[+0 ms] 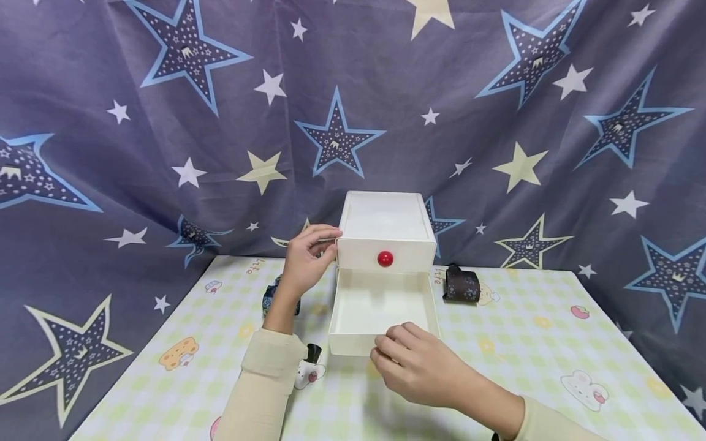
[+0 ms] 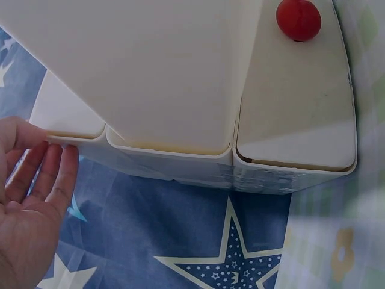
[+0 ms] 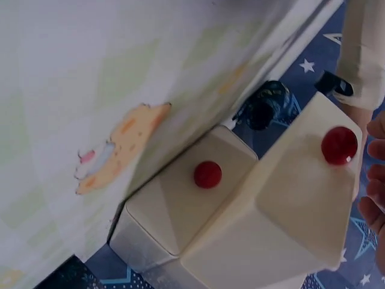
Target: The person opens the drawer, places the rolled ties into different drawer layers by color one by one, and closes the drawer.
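Note:
A white drawer cabinet [image 1: 387, 215] with red knobs stands on the table. Its middle drawer [image 1: 380, 303] is pulled out, and the bare inner floor shows. My left hand [image 1: 309, 257] touches the cabinet's upper left front edge, fingers fairly straight along the side wall. In the left wrist view, the fingertips [image 2: 54, 150] lie right at the top drawer's edge. My right hand [image 1: 421, 364] is at the front of the pulled-out drawer, fingers loosely bent. The right wrist view shows those fingers [image 3: 376, 186] beside the drawer's red knob [image 3: 339, 145], not around it.
A dark blue patterned bundle [image 1: 270, 298] lies left of the cabinet, partly behind my left forearm. To the right lies a dark brown patterned bundle [image 1: 462, 286]. A checked cloth [image 1: 524, 355] covers the table, and a star-patterned curtain [image 1: 375, 73] hangs behind.

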`<state>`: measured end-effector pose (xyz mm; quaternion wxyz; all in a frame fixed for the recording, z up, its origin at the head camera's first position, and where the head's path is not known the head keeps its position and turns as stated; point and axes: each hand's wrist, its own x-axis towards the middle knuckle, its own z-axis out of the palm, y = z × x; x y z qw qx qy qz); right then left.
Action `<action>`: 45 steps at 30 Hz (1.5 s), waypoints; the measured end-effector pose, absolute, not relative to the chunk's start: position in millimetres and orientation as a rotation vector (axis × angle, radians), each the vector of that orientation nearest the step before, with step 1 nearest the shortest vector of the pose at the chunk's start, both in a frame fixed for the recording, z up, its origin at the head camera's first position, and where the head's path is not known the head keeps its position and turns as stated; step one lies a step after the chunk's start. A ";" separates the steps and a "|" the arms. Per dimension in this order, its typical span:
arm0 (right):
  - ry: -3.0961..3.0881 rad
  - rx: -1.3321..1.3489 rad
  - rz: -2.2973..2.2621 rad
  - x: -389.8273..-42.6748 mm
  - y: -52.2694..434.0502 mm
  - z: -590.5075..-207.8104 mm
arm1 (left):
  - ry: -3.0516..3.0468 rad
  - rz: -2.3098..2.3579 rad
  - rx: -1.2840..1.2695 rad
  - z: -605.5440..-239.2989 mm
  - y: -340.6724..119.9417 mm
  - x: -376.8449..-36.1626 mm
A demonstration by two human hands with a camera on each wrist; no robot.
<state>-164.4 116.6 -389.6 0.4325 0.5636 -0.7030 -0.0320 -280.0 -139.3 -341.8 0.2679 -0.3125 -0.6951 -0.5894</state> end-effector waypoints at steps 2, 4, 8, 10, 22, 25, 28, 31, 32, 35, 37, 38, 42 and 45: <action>-1.750 1.393 -0.064 -165.6 118.9 -385.4 | -1.871 -1.590 -0.846 -341.7 -139.2 -280.7; -1.770 1.380 -0.063 -166.4 121.8 -381.4 | -1.869 -1.588 -0.846 -341.8 -139.4 -281.0; -1.839 1.354 -0.042 -168.3 129.5 -374.1 | -1.877 -1.597 -0.838 -341.7 -139.3 -280.9; -1.877 1.334 -0.020 -169.8 133.5 -370.8 | -1.884 -1.602 -0.833 -341.5 -139.0 -280.4; -2.049 1.177 0.123 -184.2 164.7 -347.6 | -1.892 -1.599 -0.820 -340.9 -138.0 -279.5; -2.083 1.120 0.168 -191.5 175.9 -342.9 | -1.888 -1.584 -0.828 -342.1 -138.4 -281.5; -2.117 1.049 0.193 -199.5 187.7 -339.4 | -1.889 -1.586 -0.833 -342.8 -138.7 -283.0; -2.156 0.986 0.188 -206.5 198.5 -338.6 | -1.891 -1.595 -0.835 -346.7 -139.4 -288.4; -2.171 0.967 0.180 -208.6 201.5 -338.9 | -1.890 -1.601 -0.835 -348.2 -139.7 -290.1; -2.219 0.924 0.167 -215.2 208.8 -341.7 | -1.883 -1.600 -0.837 -355.2 -141.6 -297.8; -2.248 0.899 0.156 -220.3 213.1 -345.0 | -1.878 -1.602 -0.838 -358.1 -142.8 -300.7; -2.262 0.886 0.149 -223.2 215.1 -346.9 | -1.877 -1.601 -0.837 -359.1 -143.3 -301.5; -2.316 0.837 0.125 -237.2 223.0 -355.8 | -1.871 -1.605 -0.841 -360.4 -144.7 -302.3; -2.366 0.801 0.114 -249.0 228.8 -362.7 | -1.869 -1.602 -0.847 -360.6 -145.6 -302.1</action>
